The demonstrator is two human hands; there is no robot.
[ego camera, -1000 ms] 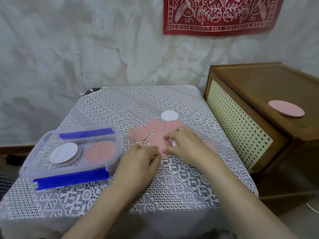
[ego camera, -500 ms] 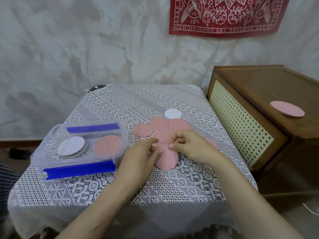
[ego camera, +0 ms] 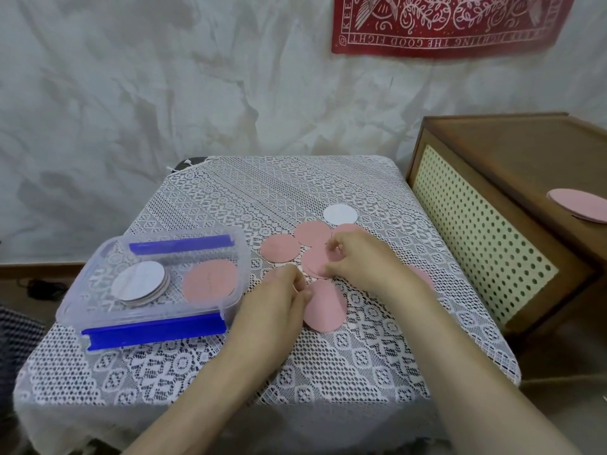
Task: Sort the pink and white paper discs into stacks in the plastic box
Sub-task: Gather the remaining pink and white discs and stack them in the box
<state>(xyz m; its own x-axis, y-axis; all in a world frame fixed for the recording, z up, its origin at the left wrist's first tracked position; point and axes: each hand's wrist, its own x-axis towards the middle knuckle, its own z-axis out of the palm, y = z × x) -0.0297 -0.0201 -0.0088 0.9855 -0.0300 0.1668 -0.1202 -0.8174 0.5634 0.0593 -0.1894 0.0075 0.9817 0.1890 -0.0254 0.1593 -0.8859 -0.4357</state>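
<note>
On the lace-covered tabletop (ego camera: 361, 372), sorting is partway done. Wooden cabinet (ego camera: 512, 165) stands just beside it at right, with one stray pink disc (ego camera: 578, 208) on its top.

Plastic box (ego camera: 75, 310) sits open at the near left of the tabletop. It holds a white stack (ego camera: 138, 284) and, beside it, a pink stack (ego camera: 210, 280).

Left hand (ego camera: 276, 307): fingers curled, pinching the left edge of the near pink disc (ego camera: 328, 310).

Right hand (ego camera: 361, 261): curled fingertips on the centre pink disc (ego camera: 315, 262). Whether it has a grip cannot be told.

Change noted: a second ago both hands were bunched over the cluster. Since then the near pink disc has been drawn out of the overlap toward the near edge and now lies mostly free.

Judgement: that disc is separated and ready to go left to the pink stack, while the right hand appears to be starting on the next.

Still loose: two more pink discs (ego camera: 279, 251) behind the hands, one partly hidden under the right wrist, and a single white disc (ego camera: 340, 214) farthest back.
</note>
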